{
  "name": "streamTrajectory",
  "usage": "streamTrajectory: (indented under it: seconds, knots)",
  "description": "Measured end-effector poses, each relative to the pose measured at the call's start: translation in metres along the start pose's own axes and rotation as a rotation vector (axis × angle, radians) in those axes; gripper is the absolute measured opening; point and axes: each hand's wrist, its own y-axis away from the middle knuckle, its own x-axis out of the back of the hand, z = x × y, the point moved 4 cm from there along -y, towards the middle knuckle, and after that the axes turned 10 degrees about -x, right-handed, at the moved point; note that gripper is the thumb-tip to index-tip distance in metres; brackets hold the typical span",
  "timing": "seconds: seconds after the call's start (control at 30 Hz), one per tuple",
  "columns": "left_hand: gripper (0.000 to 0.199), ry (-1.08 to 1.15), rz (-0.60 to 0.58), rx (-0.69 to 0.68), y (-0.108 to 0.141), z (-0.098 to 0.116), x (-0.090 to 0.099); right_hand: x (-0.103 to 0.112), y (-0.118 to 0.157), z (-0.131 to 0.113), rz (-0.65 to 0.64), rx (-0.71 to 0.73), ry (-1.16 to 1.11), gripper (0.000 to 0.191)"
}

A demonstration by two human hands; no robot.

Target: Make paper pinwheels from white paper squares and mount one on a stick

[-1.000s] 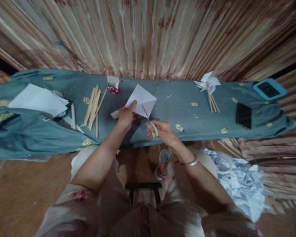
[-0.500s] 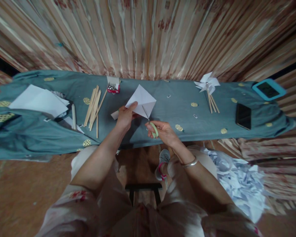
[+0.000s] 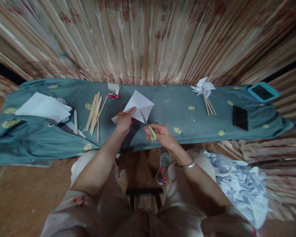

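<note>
My left hand pinches a square sheet of white paper by its left corner, thumb on top, above the table. Creases run across the sheet. In my right hand is a pair of scissors with light green handles, my fingers closed on them. The blades lie over the sheet near its lower corner, pointing up and left toward its middle. Whether the blades are parted is too small to tell. Beneath my left hand, a strip of white paper shows on the cloth.
Left on the green tablecloth lie wooden sticks, stacked paper and a red box of small metal pieces. To the right are a white pinwheel on sticks, a black phone and a blue-framed device. Paper scraps fill a bag below.
My view has shifted slightly, so the table sits a little lower. More of the scissor blades now shows near the paper's lower corner. Both hands keep their holds.
</note>
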Motion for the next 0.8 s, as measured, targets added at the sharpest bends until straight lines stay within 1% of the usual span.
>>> streamTrajectory:
  seconds: [0.2,0.3,0.4,0.53,0.8]
  knots:
    - [0.037,0.026,0.011,-0.06,-0.005,0.004,0.005,-0.002,-0.002,0.006,-0.049,-0.003,-0.036,0.05]
    - [0.037,0.033,0.035,-0.061,-0.006,0.009,0.008,-0.003,-0.002,0.007,-0.084,0.007,-0.007,0.051]
    - [0.032,0.038,0.059,-0.059,-0.005,0.015,0.009,-0.003,0.0,0.006,-0.109,0.013,0.02,0.052]
    - [0.024,0.044,0.079,-0.045,-0.004,0.02,0.012,-0.001,0.002,0.005,-0.116,0.023,0.041,0.053]
    - [0.028,0.048,0.101,-0.059,-0.005,0.023,0.018,0.0,0.004,-0.001,-0.099,0.02,0.08,0.05]
